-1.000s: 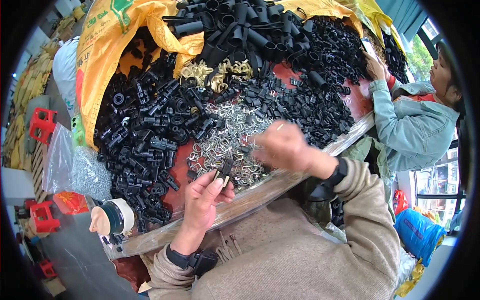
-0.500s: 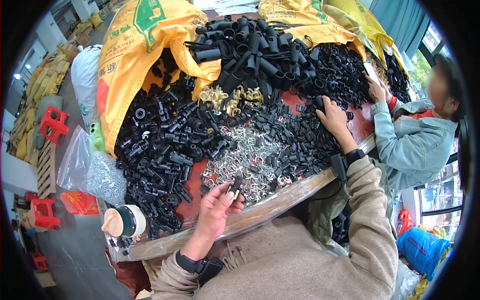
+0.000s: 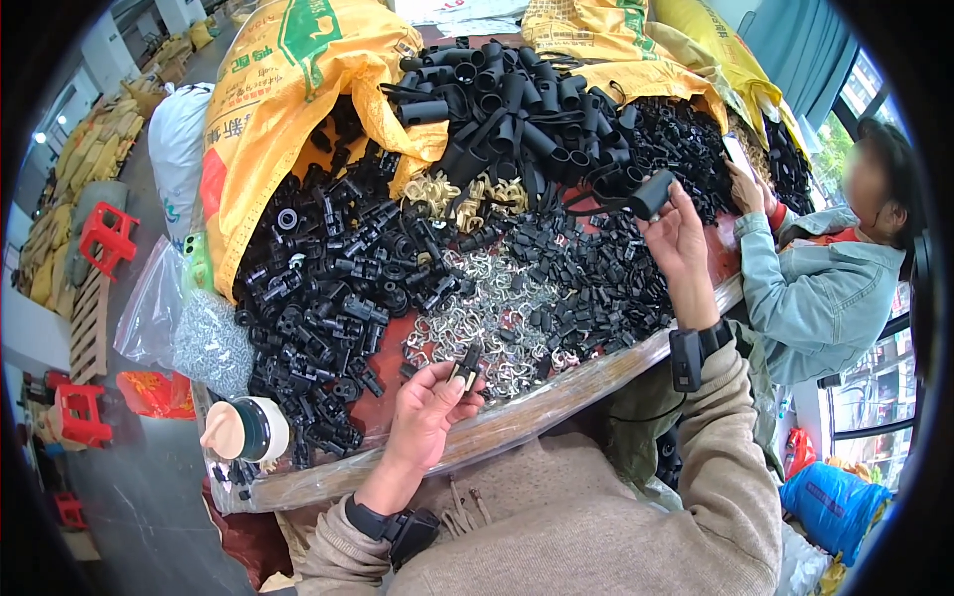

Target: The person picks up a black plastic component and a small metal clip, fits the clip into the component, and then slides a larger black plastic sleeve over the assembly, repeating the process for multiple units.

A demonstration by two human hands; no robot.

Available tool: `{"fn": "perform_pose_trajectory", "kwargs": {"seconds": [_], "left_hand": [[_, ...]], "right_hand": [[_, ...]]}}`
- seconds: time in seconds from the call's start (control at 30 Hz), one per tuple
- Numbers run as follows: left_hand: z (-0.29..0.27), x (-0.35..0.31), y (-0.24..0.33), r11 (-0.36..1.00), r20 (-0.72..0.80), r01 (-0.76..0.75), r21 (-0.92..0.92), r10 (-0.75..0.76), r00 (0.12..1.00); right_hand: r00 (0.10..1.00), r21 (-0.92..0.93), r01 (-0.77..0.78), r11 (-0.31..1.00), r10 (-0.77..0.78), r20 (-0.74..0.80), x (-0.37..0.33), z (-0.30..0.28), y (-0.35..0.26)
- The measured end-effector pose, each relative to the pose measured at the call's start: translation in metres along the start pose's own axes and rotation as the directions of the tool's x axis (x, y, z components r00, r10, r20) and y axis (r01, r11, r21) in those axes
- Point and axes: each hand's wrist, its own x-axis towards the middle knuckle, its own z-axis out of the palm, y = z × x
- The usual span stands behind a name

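I can see a black tube [image 3: 651,194] up in the air, beyond and to the right of the heap of silver clips [image 3: 487,323], with a dark strap trailing from it. The right hand [image 3: 681,240] grips it between thumb and fingertips, palm partly turned up. At the near edge of the silver clips, a small black piece [image 3: 471,362] with a brassy part is pinched in the left hand [image 3: 425,419], the thumb pressed down on it and the fingers curled in behind.

Just right of the silver clips spread lots of small black pieces [image 3: 596,283]. On the clips' far side sits a clump of pale gold clips [image 3: 457,202], and beyond that rises a pile of black tubes [image 3: 497,109]. Left of the silver clips there's a broad mound of chunky black parts [image 3: 328,273], with a yellow sack [image 3: 258,149] gaping open behind it. Further left of the clips stand a clear bag of small metal bits [image 3: 212,348] and, nearer the person, a green-and-white cup [image 3: 266,429] with a pinkish lid. The wooden table edge [image 3: 507,434] runs along the clips' near side. Well to the right of the clips, a co-worker [image 3: 840,288] in a pale blue jacket holds a flat white object [image 3: 736,154].
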Motion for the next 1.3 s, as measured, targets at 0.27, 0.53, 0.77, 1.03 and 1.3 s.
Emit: {"fn": "perform_pose_trajectory", "kwargs": {"seconds": [0.27,0.53,0.77,1.03,1.3], "left_hand": [[0.008,-0.002,0.014,0.998,-0.014,-0.017,-0.060,0.016,1.000],[0.018,0.001,0.011,0.994,0.133,-0.004,0.111,-0.011,0.991],[0.014,0.004,0.010,0.971,0.036,-0.055,0.232,0.048,0.998],[0.019,0.001,0.012,0.985,0.018,0.064,0.159,-0.068,0.998],[0.016,0.002,0.010,0.993,0.014,0.084,0.078,-0.085,0.996]], "right_hand": [[0.724,-0.485,-0.190,0.854,0.455,0.518,-0.059,0.051,0.035],[0.333,-0.477,0.438,0.762,0.356,0.873,-0.100,0.086,0.046],[0.475,-0.532,0.595,0.602,0.269,0.838,-0.120,0.090,0.052],[0.606,-0.652,0.363,0.665,0.363,0.707,-0.127,0.089,0.055],[0.243,-0.335,0.098,0.937,0.304,0.921,-0.115,0.091,0.064]]}}
